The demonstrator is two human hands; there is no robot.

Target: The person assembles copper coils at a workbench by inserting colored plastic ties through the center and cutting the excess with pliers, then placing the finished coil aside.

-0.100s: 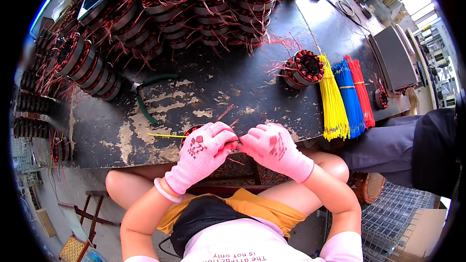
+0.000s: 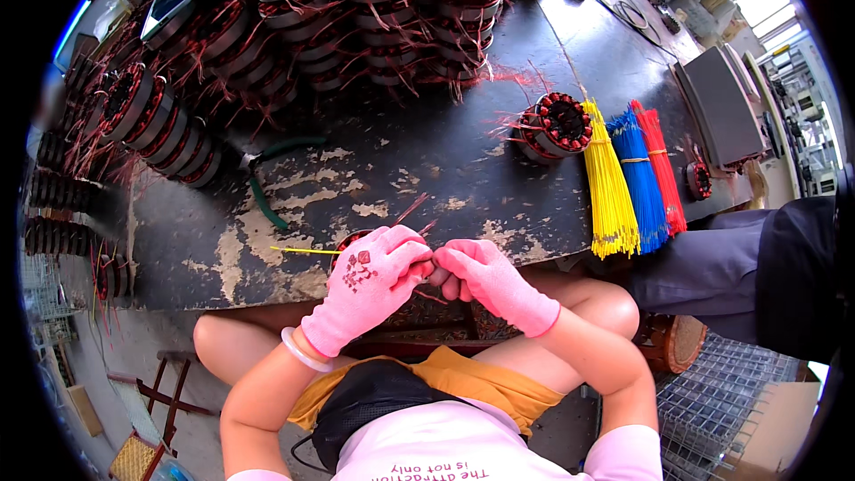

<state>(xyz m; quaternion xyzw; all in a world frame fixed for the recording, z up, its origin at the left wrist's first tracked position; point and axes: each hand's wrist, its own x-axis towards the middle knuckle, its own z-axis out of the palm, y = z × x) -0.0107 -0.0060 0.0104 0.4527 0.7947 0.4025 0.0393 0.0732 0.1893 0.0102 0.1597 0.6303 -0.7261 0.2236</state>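
Observation:
My left hand (image 2: 374, 267), in a pink glove, is closed in a pinch at the table's front edge. A thin yellow wire (image 2: 298, 250) runs in under it from the left. My right hand (image 2: 476, 276), in a matching glove, is closed too, its fingertips meeting the left ones. What lies between the fingertips is too small and covered to make out. Behind the left hand peeks the rim of a stator (image 2: 353, 238), mostly hidden. Thin red copper wires (image 2: 413, 207) stick out beyond the fingers.
Stacked stators (image 2: 378, 13) with loose red wires fill the table's far left. Green-handled pliers (image 2: 263, 200) lie left of my hands. Another stator (image 2: 557, 127) stands right, beside yellow (image 2: 613, 191), blue (image 2: 643, 183) and red wire bundles (image 2: 661, 169). A person's leg (image 2: 704, 263) is at the right.
My right hand has rolled over at the fingertips and shifted slightly down, so its curled fingers now show. The left hand has hardly moved.

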